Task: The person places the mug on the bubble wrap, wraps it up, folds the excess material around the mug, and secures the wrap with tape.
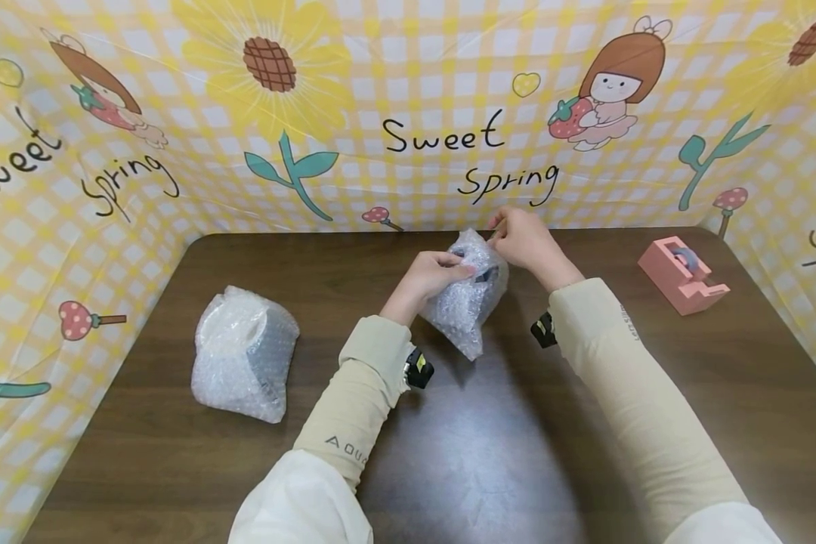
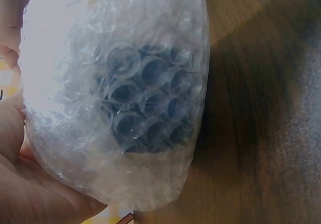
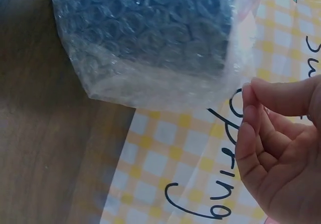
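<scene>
A dark object [image 2: 145,98] lies inside a package of clear bubble wrap [image 1: 459,302] near the table's back edge. My left hand [image 1: 435,273] grips this package from its left side, thumb over the top. In the left wrist view the wrap bulges close to the camera and hides part of that hand. On the package's upper right, my right hand [image 1: 522,238] has thumb and fingertips pinched together at the edge of the wrap. The right wrist view shows these fingertips [image 3: 251,91] beside a thin translucent margin.
A second bubble-wrapped bundle [image 1: 245,355] sits on the left of the brown wooden table [image 1: 156,461]. At the back right stands a pink tape dispenser [image 1: 683,279] with a roll in it. A yellow checked cloth [image 1: 421,68] hangs behind the table and along both sides.
</scene>
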Tool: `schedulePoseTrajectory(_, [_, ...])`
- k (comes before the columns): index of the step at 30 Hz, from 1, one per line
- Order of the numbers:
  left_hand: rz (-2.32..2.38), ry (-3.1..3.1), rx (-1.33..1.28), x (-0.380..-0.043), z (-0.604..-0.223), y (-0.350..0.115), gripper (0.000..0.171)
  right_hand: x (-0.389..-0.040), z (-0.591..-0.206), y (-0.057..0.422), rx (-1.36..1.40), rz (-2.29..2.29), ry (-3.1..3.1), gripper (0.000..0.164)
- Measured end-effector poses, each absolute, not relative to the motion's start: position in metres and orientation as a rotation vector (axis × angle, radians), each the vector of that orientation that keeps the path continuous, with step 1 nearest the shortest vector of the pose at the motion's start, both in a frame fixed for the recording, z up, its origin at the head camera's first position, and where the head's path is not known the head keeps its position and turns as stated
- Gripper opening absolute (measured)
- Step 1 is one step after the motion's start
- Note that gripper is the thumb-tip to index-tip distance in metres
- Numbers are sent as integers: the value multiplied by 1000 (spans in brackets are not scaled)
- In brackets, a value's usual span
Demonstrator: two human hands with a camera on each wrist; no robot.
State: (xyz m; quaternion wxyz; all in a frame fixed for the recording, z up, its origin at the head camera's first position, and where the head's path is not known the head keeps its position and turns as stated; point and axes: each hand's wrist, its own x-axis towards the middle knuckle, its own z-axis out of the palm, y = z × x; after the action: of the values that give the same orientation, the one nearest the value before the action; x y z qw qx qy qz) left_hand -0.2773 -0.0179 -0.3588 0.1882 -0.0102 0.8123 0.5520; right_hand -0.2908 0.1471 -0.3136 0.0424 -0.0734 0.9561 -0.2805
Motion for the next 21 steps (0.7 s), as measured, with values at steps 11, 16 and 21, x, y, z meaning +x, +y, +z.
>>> schedulePoseTrajectory(11, [1548, 2281, -32, -277, -358, -17, 34, -286, -329, 147, -113, -976, 2940, 23])
schedulePoseTrajectory(16, [1562, 2265, -44, -276, -358, -18, 35, -286, -340, 150, 202, -1523, 2555, 20])
schedulePoseTrajectory(21, [1555, 2260, -68, -275, -357, -17, 35, -283, -349, 150, 436, -1967, 2163, 11])
